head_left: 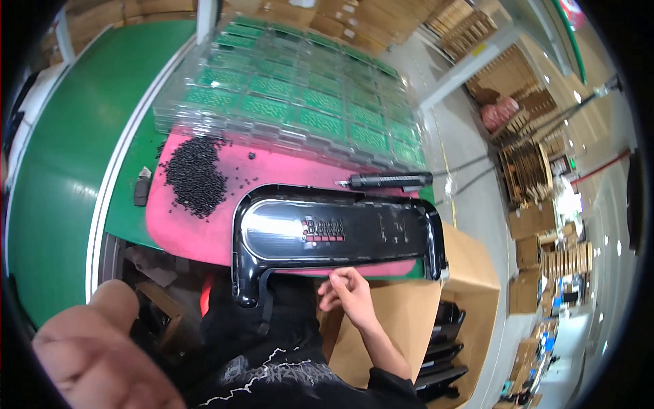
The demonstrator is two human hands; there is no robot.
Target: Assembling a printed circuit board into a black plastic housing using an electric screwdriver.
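A glossy black plastic housing (286,228) with two down-turned ends lies on the pink mat (163,232). Just below its near edge, my right hand (349,296) hovers with curled fingers, thumb and forefinger together; anything between them is too small to make out. My left hand (88,341) looms large and close at the lower left, apart from the housing, its fingers not distinguishable. Behind the housing rests a black electric screwdriver (392,180), tip pointing left. A heap of tiny black pieces, like screws (196,174), is spread over the mat's left side.
Stacked clear plastic trays (300,102) with green showing through fill the table's back. A small black block (142,189) sits left of the mat. A green conveyor belt (68,157) runs along the left. At right below the table, a cardboard box (477,279) holds several black parts.
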